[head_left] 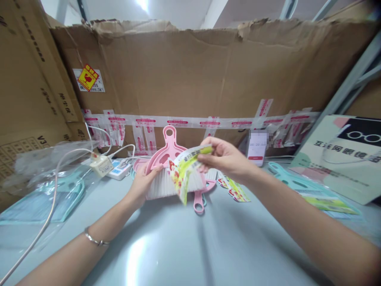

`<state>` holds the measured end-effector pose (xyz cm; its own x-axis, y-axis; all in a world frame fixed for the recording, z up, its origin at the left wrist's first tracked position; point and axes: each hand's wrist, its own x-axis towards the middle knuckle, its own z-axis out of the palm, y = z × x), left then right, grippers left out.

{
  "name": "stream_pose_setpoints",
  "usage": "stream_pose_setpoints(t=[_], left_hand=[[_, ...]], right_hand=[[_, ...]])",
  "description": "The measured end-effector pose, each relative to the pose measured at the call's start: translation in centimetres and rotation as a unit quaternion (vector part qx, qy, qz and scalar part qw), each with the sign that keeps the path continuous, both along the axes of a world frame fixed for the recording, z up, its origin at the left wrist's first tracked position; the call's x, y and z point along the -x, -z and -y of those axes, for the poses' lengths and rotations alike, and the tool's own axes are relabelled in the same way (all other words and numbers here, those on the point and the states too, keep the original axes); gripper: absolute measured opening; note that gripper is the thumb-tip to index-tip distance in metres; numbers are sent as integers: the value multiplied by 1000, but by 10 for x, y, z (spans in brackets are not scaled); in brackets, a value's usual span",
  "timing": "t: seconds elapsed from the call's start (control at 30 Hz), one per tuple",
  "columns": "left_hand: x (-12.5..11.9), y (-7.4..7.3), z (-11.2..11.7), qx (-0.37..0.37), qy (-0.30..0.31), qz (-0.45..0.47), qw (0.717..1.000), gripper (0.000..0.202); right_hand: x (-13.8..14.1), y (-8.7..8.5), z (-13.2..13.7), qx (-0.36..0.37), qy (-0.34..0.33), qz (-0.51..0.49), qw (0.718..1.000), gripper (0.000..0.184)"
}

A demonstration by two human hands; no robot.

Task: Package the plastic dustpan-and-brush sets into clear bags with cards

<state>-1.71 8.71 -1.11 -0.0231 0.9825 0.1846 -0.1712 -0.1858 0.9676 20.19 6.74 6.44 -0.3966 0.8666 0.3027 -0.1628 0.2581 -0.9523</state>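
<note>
My left hand grips the left side of a pink dustpan with a white-bristled pink brush lying against it, held a little above the grey table. My right hand is closed in a pinch on a green and white printed label card, which bends down over the brush bristles. The brush's pink handle loop points toward me. More label cards lie on the table just right of the brush.
A torn cardboard wall with strips of tape stands behind. A bagged teal dustpan set lies at left, beside a white power strip and cable. Another teal dustpan and a printed board lie at right.
</note>
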Motion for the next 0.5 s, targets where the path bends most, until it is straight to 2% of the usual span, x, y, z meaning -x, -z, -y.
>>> stream_pose_setpoints(t=[0.13, 0.23, 0.5], left_hand=[[2, -1, -3, 23, 18, 29, 999, 51], [3, 0, -4, 31, 14, 33, 999, 54], [-2, -5, -1, 60, 3, 76, 995, 45]], right_hand=[[25, 33, -18, 36, 104, 1, 994, 31], [32, 51, -19, 38, 155, 5, 987, 27], [37, 67, -17, 15, 188, -2, 982, 25]])
